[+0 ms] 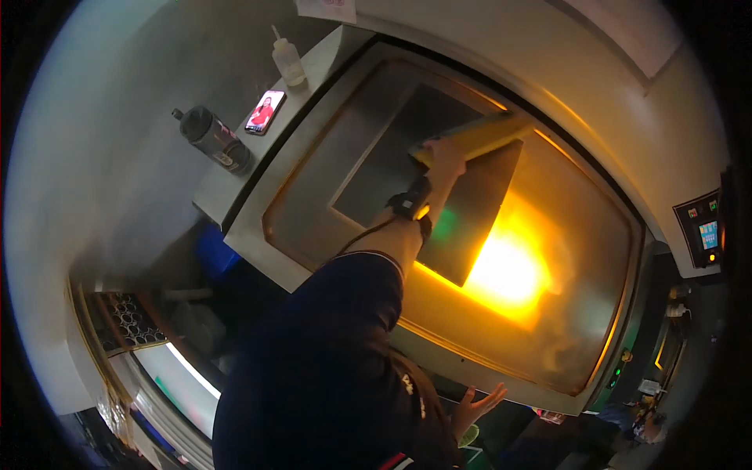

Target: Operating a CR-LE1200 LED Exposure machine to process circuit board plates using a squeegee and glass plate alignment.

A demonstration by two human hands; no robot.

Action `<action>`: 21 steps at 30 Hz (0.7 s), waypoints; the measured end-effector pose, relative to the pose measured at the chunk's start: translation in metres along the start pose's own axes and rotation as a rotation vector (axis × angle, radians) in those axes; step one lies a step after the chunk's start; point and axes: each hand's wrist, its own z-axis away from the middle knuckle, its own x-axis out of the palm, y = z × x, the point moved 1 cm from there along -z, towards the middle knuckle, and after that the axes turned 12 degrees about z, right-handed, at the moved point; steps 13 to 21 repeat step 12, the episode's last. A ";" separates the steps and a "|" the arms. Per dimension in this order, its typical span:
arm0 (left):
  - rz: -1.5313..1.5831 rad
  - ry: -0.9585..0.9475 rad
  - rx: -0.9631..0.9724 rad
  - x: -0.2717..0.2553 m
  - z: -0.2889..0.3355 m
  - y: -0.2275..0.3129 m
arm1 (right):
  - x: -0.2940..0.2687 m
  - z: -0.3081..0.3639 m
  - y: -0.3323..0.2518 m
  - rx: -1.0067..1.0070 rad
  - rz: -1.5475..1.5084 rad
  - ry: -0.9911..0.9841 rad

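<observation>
My left hand (pixel 446 159), with a black band on its wrist, reaches over the large glass-like table top (pixel 305 192). Its fingers are closed round the near end of a long, flat yellow bar (pixel 482 141), which slants up to the right; its exact kind is unclear. Beneath the bar and my left forearm lies a dark rectangular sheet (pixel 486 192) on the surface. Strong yellow-orange light glows beside the sheet's right edge. Low in the view, off the table's near edge, my right hand (pixel 479 409) is open with fingers spread and nothing in it.
Along the left ledge stand a squeeze bottle (pixel 288 63), a phone (pixel 265 112) with a lit screen and a dark drinking bottle (pixel 213 139). A raised pale wall or lid (pixel 486 39) borders the far side. A control panel (pixel 703 229) hangs at right.
</observation>
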 end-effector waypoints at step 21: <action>0.174 -0.762 0.643 -0.006 0.168 -0.007 | -0.070 -0.069 -0.095 -0.452 0.112 -0.092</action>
